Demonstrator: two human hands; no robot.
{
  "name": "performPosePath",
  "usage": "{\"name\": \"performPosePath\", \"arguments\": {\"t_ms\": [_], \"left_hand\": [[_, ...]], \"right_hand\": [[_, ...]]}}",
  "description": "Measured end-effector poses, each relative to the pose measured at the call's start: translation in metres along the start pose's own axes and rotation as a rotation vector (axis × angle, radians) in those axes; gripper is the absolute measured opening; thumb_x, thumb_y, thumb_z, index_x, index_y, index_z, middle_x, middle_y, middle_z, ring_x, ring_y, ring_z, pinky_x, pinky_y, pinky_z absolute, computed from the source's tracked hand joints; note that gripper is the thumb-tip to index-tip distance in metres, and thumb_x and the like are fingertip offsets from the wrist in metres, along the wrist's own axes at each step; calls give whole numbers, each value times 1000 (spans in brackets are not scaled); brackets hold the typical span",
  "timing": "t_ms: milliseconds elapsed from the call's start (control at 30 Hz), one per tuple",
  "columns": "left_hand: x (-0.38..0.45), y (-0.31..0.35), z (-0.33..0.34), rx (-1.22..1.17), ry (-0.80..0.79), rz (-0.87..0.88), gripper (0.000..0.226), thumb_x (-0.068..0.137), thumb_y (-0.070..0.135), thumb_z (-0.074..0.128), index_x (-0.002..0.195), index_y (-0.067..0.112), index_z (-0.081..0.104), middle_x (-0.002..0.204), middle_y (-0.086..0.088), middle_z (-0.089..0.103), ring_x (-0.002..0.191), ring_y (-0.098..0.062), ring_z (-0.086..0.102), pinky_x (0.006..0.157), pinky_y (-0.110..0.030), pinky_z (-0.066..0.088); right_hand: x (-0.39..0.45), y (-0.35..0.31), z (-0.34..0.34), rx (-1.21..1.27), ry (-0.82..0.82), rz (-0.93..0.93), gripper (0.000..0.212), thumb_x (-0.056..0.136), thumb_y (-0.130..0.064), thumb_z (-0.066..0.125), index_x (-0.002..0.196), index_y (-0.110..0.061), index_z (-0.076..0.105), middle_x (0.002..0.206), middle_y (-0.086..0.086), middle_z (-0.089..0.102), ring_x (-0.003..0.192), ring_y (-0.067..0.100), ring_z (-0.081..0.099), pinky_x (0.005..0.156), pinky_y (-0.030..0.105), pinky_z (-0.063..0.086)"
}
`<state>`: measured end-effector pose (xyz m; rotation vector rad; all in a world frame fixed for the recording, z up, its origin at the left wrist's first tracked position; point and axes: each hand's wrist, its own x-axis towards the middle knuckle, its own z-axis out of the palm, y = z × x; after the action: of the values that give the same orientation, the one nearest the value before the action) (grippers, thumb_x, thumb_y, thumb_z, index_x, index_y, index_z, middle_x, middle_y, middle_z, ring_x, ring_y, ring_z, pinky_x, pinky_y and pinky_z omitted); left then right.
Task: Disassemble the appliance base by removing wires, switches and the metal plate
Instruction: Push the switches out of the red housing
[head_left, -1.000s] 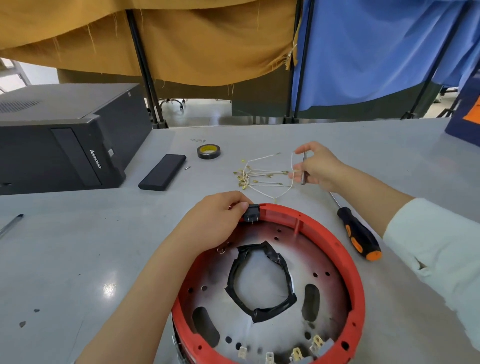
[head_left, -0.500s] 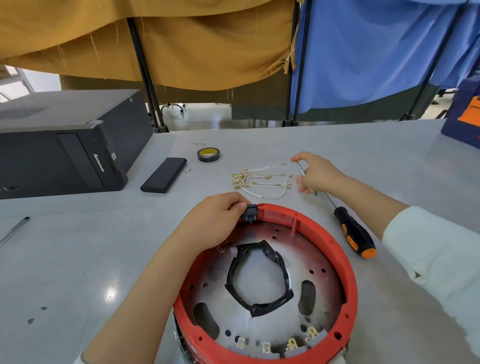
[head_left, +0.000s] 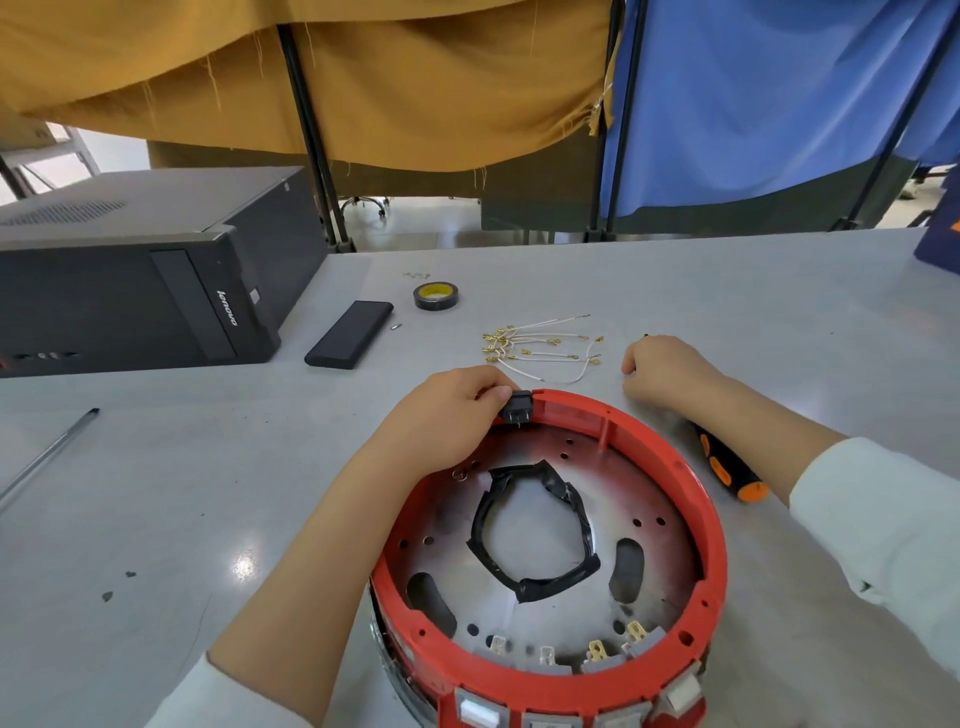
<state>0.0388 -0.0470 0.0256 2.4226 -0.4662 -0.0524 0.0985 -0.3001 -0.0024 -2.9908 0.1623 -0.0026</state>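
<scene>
My right hand (head_left: 662, 371) is closing on the screwdriver (head_left: 724, 465) right of the red base (head_left: 714, 519), having dropped the last wire onto the far pile (head_left: 540, 345). My left hand (head_left: 447, 415) is pinching the black switch (head_left: 519, 406) at the far rim: switches next.

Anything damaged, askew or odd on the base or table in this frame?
Yes. The black tape ring round the central opening of the metal plate is crumpled and lopsided. The plate looks scorched or discoloured near the red rim. A few dark flecks lie on the table at left. Nothing looks spilled.
</scene>
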Motion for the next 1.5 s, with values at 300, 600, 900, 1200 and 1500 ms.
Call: {"name": "performPosePath", "arguments": {"t_ms": [300, 600, 900, 1200, 1500], "left_hand": [[0, 1, 0, 4, -3, 2, 23, 97, 29, 41, 96, 25, 64, 94, 4, 64, 87, -15, 55, 81, -31, 44], [1, 2, -2, -84, 81, -116, 23, 86, 23, 52, 75, 7, 64, 64, -3, 59, 62, -19, 50, 58, -30, 38], [0, 4, -2, -114, 66, -110, 27, 92, 17, 42, 90, 9, 68, 94, -7, 68, 91, -23, 58, 80, -32, 45], [2, 4, -4, -169, 104, -170, 31, 82, 12, 39, 89, 5, 69, 97, -11, 69, 91, -28, 58, 82, -36, 48], [3, 1, -1, -143, 126, -116, 28, 85, 16, 40, 89, 8, 66, 91, -8, 67, 90, -25, 59, 77, -33, 47]], "right_hand": [[-23, -18, -17, -29, 68, -35, 23, 90, -14, 46, 102, -10, 64, 110, 12, 53, 103, 33, 51, 81, 34, 47], [-89, -102, -23, 217, -61, -620, 49, 83, -22, 50, 132, -20, 42, 116, 2, 58, 105, 19, 51, 88, 35, 44], [-86, -94, -1, -309, 305, -633, 39, 98, -44, 35, 120, -12, 42, 112, 7, 55, 96, 29, 59, 59, 34, 34], [-81, -101, 1, -347, 370, -614, 36, 97, -40, 32, 110, -9, 44, 105, 10, 61, 90, 33, 63, 58, 34, 31], [-82, -101, 1, -373, 400, -607, 34, 97, -41, 32, 108, -10, 43, 101, 10, 63, 84, 31, 63, 51, 32, 23]]}}
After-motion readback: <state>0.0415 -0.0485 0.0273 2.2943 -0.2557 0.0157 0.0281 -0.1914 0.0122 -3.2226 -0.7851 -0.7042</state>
